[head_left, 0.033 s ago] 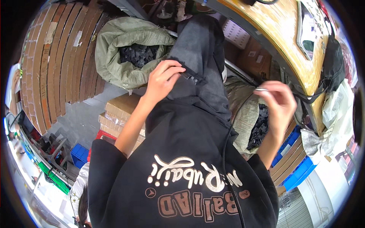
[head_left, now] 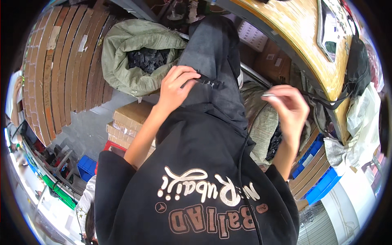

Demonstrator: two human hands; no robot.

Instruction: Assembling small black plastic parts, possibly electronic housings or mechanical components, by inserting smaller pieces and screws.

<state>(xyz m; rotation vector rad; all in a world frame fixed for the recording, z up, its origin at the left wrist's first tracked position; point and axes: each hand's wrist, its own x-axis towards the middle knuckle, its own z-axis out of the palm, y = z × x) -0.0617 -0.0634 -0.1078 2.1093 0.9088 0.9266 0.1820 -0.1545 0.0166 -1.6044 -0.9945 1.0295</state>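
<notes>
My left hand [head_left: 174,87] is over my dark trousers, its thumb and fingers closed on a small black piece [head_left: 207,83]. That piece has a jagged edge and blends with the cloth, so its full shape is unclear. Off to the right, my right hand [head_left: 292,108] is raised with thumb and forefinger pinched together. Between them sticks out the tip of a small silvery metal piece [head_left: 268,95]; the rest of it is hidden in the fingers. The two hands are well apart.
Beyond my left hand stands a green woven sack [head_left: 116,61] of black pieces [head_left: 149,60]. Another sack [head_left: 261,130] with black pieces lies under my right arm. Flattened cardboard [head_left: 61,69] is stacked at left, cartons [head_left: 132,116] nearer. A wooden tabletop [head_left: 294,26] juts in at upper right.
My right hand has moved a little to the left with the silvery piece, toward my left hand. My left hand has stayed almost in place.
</notes>
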